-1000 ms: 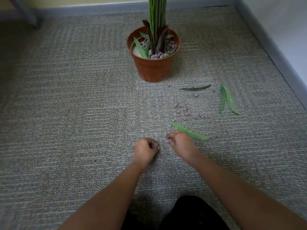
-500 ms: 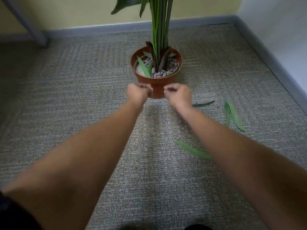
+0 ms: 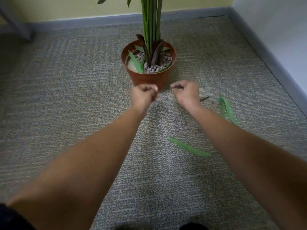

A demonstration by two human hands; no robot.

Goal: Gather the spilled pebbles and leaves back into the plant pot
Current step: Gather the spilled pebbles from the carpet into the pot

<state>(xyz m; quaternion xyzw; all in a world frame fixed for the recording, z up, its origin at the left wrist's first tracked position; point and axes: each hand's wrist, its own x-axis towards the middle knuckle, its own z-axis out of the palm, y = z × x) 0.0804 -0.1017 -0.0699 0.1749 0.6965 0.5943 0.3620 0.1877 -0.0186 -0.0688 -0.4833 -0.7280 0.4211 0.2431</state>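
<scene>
A terracotta plant pot stands on the carpet, filled with grey pebbles, a few leaves and tall green stems. My left hand and my right hand are both closed into fists just in front of the pot's base, with dark pebbles showing between the fingers. A patch of spilled pebbles lies on the carpet between my forearms. One green leaf lies near that patch, and a pair of green leaves lies further right. A dark leaf tip shows behind my right wrist.
Grey carpet covers the floor. A grey baseboard and white wall run along the right, and a yellow wall stands behind the pot. A grey furniture leg is at the far left.
Both fists have lifted from the carpet near the front leaf and travelled forward to the pot's base. In the last half second they sank slightly lower against the pot.
</scene>
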